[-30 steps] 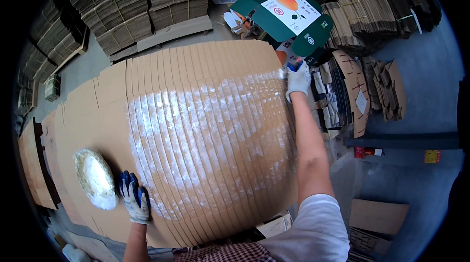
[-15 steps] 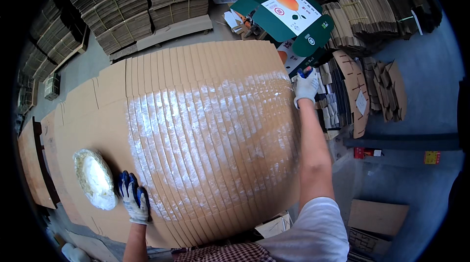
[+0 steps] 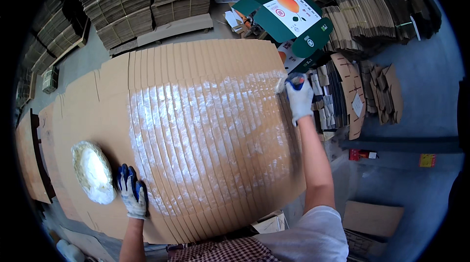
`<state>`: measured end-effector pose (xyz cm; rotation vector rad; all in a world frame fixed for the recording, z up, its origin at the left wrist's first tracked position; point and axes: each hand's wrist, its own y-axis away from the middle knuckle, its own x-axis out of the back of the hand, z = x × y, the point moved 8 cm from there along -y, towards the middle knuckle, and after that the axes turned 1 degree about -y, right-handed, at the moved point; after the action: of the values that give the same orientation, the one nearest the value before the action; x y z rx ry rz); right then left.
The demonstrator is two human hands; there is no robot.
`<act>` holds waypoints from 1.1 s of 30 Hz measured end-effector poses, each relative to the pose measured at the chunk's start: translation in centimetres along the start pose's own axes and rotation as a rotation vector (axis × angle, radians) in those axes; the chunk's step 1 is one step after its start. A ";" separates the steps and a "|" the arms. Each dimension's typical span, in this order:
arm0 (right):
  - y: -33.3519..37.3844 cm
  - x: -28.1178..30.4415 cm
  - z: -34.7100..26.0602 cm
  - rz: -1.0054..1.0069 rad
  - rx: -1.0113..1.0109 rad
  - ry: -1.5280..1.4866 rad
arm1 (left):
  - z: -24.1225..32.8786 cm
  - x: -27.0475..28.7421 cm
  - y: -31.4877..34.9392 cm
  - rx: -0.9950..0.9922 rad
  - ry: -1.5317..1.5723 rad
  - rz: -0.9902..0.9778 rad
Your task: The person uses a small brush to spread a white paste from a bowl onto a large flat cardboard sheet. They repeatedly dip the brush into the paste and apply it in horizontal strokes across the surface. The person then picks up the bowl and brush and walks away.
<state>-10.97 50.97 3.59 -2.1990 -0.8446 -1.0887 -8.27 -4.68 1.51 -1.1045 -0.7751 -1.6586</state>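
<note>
Overlapping brown cardboard sheets (image 3: pixel 161 71) lie fanned out in narrow strips, with a shiny wet white coating smeared over their middle. My left hand (image 3: pixel 132 193), in a white glove with blue fingers, rests flat on the sheets at the near left, fingers spread. Beside it sits a shallow oval bowl (image 3: pixel 77 161) holding a white paste. At the far right edge of the sheets, my gloved right hand (image 3: pixel 300 96) is closed around a brush (image 3: pixel 280 85); its pale end touches the coated strips, and most of its handle is hidden in the fingers.
Bundled cardboard stacks (image 3: pixel 125 10) stand on pallets at the back left, with more stacks (image 3: pixel 357 12) at the back right. A dark green printed box (image 3: pixel 298 17) is behind the sheets. Folded cardboard pieces (image 3: pixel 348 90) stand right of my right hand. A red object (image 3: pixel 357 154) lies on the floor.
My right hand has come a little nearer and left, turning so the brush end now meets the far right edge of the sheets. The left hand stays flat in place.
</note>
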 end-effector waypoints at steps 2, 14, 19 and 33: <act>1.9 -0.2 -0.2 -0.096 0.050 0.005 | 0.2 0.0 -0.1 -0.008 0.015 0.006; 10.9 -2.2 -11.6 -0.305 0.631 0.013 | 0.5 0.7 -0.4 0.005 0.047 0.001; 5.4 -3.4 -4.6 -0.242 0.294 0.139 | 0.9 0.5 -0.8 -0.025 0.071 0.010; 6.9 -3.5 -11.3 -0.222 0.326 0.004 | 0.0 0.0 -0.2 0.046 0.043 -0.024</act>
<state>-13.17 37.56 5.40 -1.8649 -1.1962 -0.9746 -8.45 -4.62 1.53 -1.0279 -0.7970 -1.6716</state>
